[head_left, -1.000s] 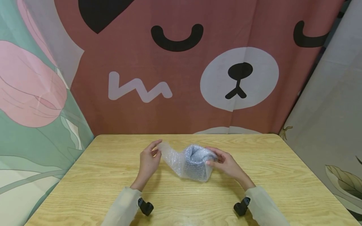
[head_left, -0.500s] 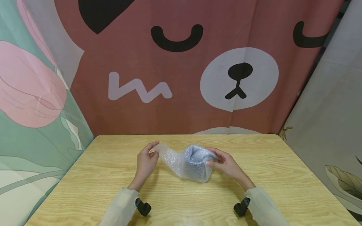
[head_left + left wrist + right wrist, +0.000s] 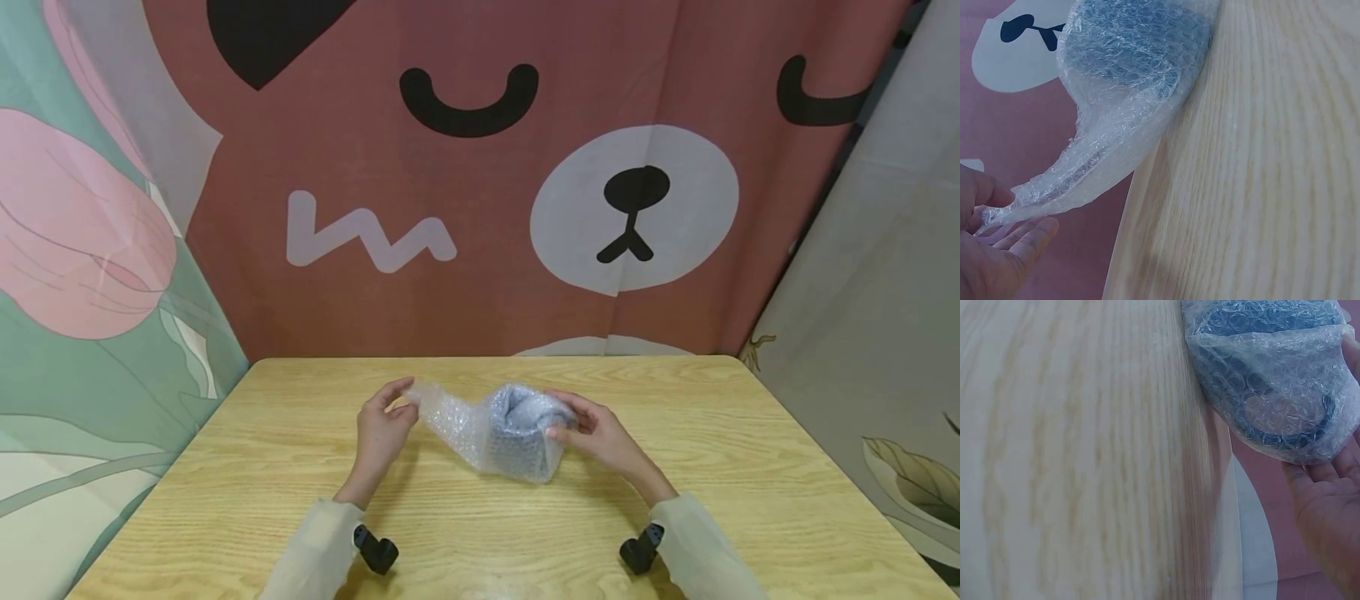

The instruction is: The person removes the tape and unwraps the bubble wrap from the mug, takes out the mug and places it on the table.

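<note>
**Two hands on a half-wrapped bundle, loose tail drawn out to the left**

Nearest the camera, two pale sleeves come in from the bottom edge, each with a small black wrist camera [image 3: 375, 552] strapped underneath. Moving up the wooden worktop [image 3: 225, 500], the left hand [image 3: 381, 433] is up off the surface, thumb and fingertips closed in a pinch on the free end of the bubble wrap [image 3: 450, 421]; the left wrist view shows that tail [image 3: 1079, 181] bunched thin between thumb and fingers, pulled out into a taut strip, which looks like the way to keep the sheet from going slack around the load. Just right of it sits the bundle [image 3: 521, 433], resting on the worktop near the middle, and the right hand [image 3: 600, 437] cups its far side, fingers curved against the wrap, apparently steadying it against the pull from the left. The right wrist view shows a dark blue, ring-shaped outline [image 3: 1272, 381] through the bubbles, but what the wrapped thing actually is I cannot tell; the plastic blurs it, and the top of the bundle is cut off in both wrist views. Whether the right thumb is tucked inside the open top is hidden too. Behind the worktop hangs a curtain [image 3: 480, 208] printed with a cartoon bear face
</note>
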The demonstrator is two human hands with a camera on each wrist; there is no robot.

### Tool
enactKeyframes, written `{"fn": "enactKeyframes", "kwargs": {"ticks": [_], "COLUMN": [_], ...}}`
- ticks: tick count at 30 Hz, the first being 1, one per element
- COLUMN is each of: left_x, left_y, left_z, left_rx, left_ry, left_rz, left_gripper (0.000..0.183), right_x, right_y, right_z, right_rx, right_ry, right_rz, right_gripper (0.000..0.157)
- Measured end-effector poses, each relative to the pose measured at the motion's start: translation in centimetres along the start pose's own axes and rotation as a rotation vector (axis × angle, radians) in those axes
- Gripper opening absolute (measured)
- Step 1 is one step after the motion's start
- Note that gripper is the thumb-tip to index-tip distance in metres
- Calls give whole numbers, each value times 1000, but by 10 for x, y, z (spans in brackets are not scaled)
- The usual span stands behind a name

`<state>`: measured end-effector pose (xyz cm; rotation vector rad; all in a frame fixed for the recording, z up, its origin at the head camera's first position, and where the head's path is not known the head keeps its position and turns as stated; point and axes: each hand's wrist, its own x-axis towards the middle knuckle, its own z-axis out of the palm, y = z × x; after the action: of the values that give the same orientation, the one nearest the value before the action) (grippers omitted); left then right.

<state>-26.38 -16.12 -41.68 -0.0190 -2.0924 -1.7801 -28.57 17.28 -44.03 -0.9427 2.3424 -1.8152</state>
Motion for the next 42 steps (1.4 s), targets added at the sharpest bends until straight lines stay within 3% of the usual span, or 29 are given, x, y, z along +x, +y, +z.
{"fn": "enactKeyframes", "kwargs": {"ticks": [13,42], "left_x": [4,5], "left_y": [-5,-24], "left_z": [-2,-9], "left_rx": [-159,-240], "left_ry": [17,75], "left_rz": [-151,-257], "left_gripper": [38,37], "right_x": [0,-1], "right_y": [2,1], "right_z": [0,1], "right_rx": [-7,-14], "right_ry": [0,12], "right_rz": [-15,-17], "right_gripper": [54,54]}}
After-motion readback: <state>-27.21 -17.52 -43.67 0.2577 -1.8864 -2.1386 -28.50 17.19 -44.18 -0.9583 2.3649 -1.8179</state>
